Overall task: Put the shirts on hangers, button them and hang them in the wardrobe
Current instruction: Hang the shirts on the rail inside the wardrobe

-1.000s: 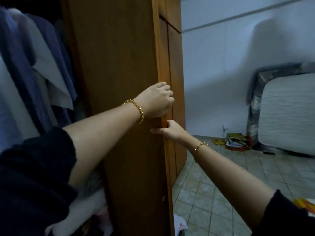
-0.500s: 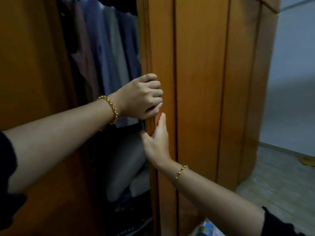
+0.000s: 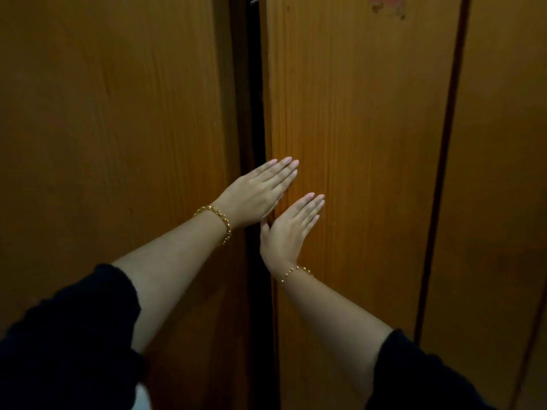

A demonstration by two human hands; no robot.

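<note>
Nearest, my two black sleeves, left [image 3: 65, 335] and right [image 3: 420, 377], with bare forearms reaching forward and a gold bracelet on each wrist, left [image 3: 220, 221] and right [image 3: 294, 272]. Beyond them, my right hand [image 3: 291, 229] lies flat on the right wardrobe door [image 3: 355, 113], fingers straight and together, thumb at the door's left edge. My left hand [image 3: 260, 193], just above and beside it, is equally flat and grips nothing; it crosses the dark gap [image 3: 251, 84] with its fingertips on the same door. The left wardrobe door [image 3: 118, 113] stands on the other side of the gap, and a further panel [image 3: 503, 173] lies to the right. A faint pink sticker [image 3: 387, 4] marks the door's top. No shirt or hanger shows.

Handling, as I judge it: the door is a stiff, smooth wooden slab with no handle in view, so it offers nothing to grasp. Flat palms near the free edge should move it with little effort. The thumb beside the gap risks a pinch.
</note>
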